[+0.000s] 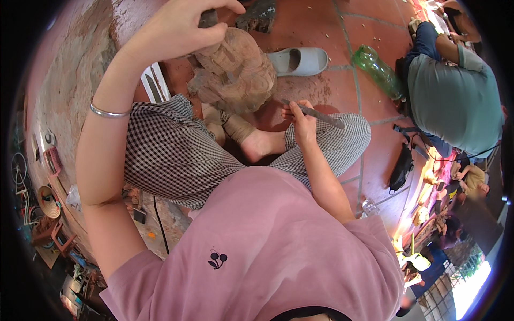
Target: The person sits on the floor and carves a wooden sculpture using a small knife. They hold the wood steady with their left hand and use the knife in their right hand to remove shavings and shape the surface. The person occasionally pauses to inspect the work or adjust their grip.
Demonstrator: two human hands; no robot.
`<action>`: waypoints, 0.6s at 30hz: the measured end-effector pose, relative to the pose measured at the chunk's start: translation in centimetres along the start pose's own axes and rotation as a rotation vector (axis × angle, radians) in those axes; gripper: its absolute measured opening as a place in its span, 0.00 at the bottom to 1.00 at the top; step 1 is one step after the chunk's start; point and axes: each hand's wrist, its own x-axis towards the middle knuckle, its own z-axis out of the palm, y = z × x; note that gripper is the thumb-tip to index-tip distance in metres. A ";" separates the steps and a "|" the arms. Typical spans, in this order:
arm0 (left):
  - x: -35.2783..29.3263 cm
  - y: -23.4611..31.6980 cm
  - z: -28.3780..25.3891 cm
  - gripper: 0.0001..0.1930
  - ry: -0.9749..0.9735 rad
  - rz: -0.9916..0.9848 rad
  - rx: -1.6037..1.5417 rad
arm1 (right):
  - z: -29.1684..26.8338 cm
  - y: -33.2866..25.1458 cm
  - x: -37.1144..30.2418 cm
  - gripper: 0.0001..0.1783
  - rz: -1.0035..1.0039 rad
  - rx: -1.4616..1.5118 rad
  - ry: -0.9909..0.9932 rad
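In my lap area stands a brown carved wooden block (241,69) with rough, rounded relief, close to my wrapped bare foot. My left hand (195,29) is over its far left edge, thumb and forefinger spread apart. A small dark block (208,19) shows in the gap between them; whether the hand touches it I cannot tell. In my right hand (302,120), just right of the carving, a long dark metal chisel (324,116) is pinched between the fingers. Its narrow tip points left toward the wood, and its thicker end lies over my right knee.
Beyond the carving are a dark chunk (257,16) and a grey slipper (302,61). A green plastic bottle (377,72) lies on the red tiles, near a seated person in a green shirt (455,101). Left of my leg are flat tools on a white strip (155,83).
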 end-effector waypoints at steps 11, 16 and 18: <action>1.7 -3.0 -1.1 0.17 0.060 -0.056 0.010 | -1.9 -0.8 -0.7 0.08 0.031 -0.034 0.055; 2.5 -4.6 -1.5 0.15 0.075 -0.050 -0.021 | -2.6 0.0 -0.7 0.09 0.046 -0.036 0.038; 2.5 -4.7 -1.2 0.14 0.098 -0.069 -0.028 | -2.3 0.0 -0.6 0.08 0.048 -0.041 0.037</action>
